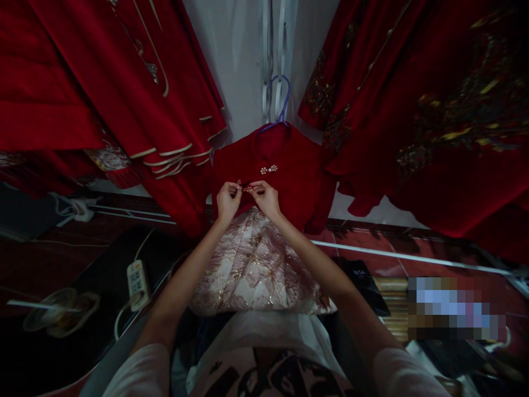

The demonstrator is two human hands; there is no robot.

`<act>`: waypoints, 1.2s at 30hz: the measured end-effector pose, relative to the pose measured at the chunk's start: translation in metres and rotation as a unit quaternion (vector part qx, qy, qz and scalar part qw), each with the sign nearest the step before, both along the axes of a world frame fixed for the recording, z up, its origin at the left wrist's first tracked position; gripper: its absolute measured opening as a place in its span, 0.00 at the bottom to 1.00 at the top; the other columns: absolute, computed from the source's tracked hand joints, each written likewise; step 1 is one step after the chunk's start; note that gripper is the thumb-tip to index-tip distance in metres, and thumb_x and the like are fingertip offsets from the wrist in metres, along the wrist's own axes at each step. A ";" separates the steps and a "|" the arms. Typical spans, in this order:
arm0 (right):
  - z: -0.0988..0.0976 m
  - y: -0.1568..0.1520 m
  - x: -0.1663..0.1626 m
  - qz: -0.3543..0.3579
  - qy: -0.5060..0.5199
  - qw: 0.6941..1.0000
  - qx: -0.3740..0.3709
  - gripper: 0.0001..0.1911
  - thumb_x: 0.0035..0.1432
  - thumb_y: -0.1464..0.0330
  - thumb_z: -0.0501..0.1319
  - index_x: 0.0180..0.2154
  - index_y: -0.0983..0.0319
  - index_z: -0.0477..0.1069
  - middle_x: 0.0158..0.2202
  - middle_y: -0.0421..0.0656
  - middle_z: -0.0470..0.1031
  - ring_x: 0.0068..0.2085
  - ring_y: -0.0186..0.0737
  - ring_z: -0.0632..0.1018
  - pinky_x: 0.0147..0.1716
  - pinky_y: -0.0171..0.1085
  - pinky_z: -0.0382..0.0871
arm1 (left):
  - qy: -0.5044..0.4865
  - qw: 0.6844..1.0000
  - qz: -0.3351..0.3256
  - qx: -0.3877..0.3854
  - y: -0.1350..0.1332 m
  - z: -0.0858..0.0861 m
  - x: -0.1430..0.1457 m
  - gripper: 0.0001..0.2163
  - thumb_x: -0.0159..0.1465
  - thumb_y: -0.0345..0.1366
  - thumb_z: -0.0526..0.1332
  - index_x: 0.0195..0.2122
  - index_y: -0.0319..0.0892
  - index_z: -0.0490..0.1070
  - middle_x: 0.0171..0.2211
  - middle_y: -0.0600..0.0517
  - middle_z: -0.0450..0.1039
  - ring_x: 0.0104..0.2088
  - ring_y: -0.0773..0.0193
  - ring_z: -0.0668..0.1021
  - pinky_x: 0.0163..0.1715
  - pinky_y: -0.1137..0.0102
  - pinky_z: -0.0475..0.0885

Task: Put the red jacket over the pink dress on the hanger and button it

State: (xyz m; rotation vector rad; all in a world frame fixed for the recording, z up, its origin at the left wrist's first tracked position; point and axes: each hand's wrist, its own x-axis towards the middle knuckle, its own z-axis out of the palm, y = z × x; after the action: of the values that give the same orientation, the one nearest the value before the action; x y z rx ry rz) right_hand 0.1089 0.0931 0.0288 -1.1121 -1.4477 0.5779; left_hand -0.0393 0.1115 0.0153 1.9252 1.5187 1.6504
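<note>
A red jacket point(303, 176) hangs in front of me on a purple hanger point(285, 99). High on its front, a flower-shaped beaded clasp point(269, 170) joins the two sides. Just below that, my left hand point(228, 203) pinches one side of the jacket's front opening, with a small beaded ornament at its fingertips. My right hand point(266, 199) is closed on the opposite side, its fingertips almost meeting the left ones. What exactly lies between the fingers is too small to see. Under both hands spreads a pale pink floral brocade skirt point(256, 264), reaching toward my lap.
Red embroidered garments hang at left point(124, 82) and right point(446, 110). On a black surface at left are a power strip point(138, 281) and a clear plastic cup point(49, 311). A phone-like dark object point(359, 275) lies right, near a white rail point(392, 253).
</note>
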 end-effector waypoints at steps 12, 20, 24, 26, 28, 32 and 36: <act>0.002 0.009 -0.006 0.028 0.036 0.999 0.009 0.07 0.54 0.70 0.64 0.38 0.62 0.75 0.34 0.41 0.78 0.34 0.33 0.78 0.38 0.32 0.73 | -0.169 0.973 -0.142 -0.071 0.005 0.006 -0.003 0.09 0.56 0.37 0.63 0.35 0.38 0.76 0.35 0.47 0.79 0.35 0.64 0.80 0.42 0.67 0.76; 0.006 0.008 -0.011 -0.008 0.003 1.000 0.020 0.06 0.57 0.67 0.62 0.37 0.62 0.74 0.35 0.41 0.78 0.34 0.32 0.77 0.39 0.33 0.73 | -0.173 0.974 -0.125 -0.080 -0.001 0.009 -0.001 0.10 0.51 0.34 0.68 0.35 0.38 0.77 0.33 0.47 0.80 0.34 0.63 0.81 0.43 0.65 0.77; 0.006 0.008 -0.015 -0.026 -0.009 0.999 0.036 0.06 0.57 0.68 0.61 0.36 0.63 0.73 0.35 0.42 0.77 0.33 0.32 0.77 0.38 0.32 0.72 | -0.176 0.973 -0.122 -0.084 0.002 0.009 -0.003 0.10 0.51 0.36 0.68 0.34 0.38 0.78 0.34 0.47 0.80 0.34 0.62 0.81 0.44 0.63 0.76; 0.005 0.009 -0.016 -0.034 -0.004 0.998 0.049 0.06 0.57 0.68 0.61 0.36 0.63 0.73 0.34 0.43 0.77 0.33 0.33 0.77 0.38 0.32 0.72 | -0.176 0.971 -0.130 -0.093 0.006 0.009 -0.005 0.10 0.51 0.36 0.69 0.33 0.38 0.78 0.34 0.47 0.80 0.35 0.61 0.81 0.44 0.63 0.76; 0.005 0.010 -0.014 -0.024 -0.003 0.998 0.052 0.06 0.57 0.67 0.61 0.36 0.64 0.73 0.34 0.43 0.78 0.33 0.34 0.78 0.37 0.33 0.73 | -0.185 0.965 -0.149 -0.109 0.009 0.008 -0.007 0.09 0.51 0.35 0.68 0.32 0.37 0.77 0.34 0.46 0.80 0.34 0.62 0.81 0.45 0.63 0.76; 0.003 0.004 0.005 0.042 -0.018 0.999 -0.002 0.08 0.60 0.68 0.58 0.38 0.63 0.75 0.37 0.44 0.80 0.37 0.35 0.81 0.42 0.35 0.75 | -0.188 0.955 -0.191 -0.129 0.001 -0.002 -0.010 0.09 0.57 0.34 0.63 0.39 0.38 0.74 0.37 0.45 0.79 0.38 0.63 0.81 0.46 0.62 0.75; -0.002 -0.020 0.035 0.096 -0.060 0.992 -0.063 0.10 0.60 0.71 0.56 0.39 0.61 0.76 0.41 0.43 0.80 0.40 0.37 0.81 0.46 0.39 0.75 | -0.072 0.978 -0.176 -0.084 -0.030 -0.020 -0.013 0.16 0.62 0.31 0.57 0.51 0.44 0.70 0.51 0.46 0.74 0.51 0.61 0.76 0.55 0.61 0.70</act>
State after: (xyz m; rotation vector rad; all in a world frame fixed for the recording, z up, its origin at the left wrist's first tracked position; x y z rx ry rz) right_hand 0.1438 0.0727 0.0265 -1.1277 -1.6527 0.7580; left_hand -0.0523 0.0813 -0.0043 1.8147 1.1439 1.4251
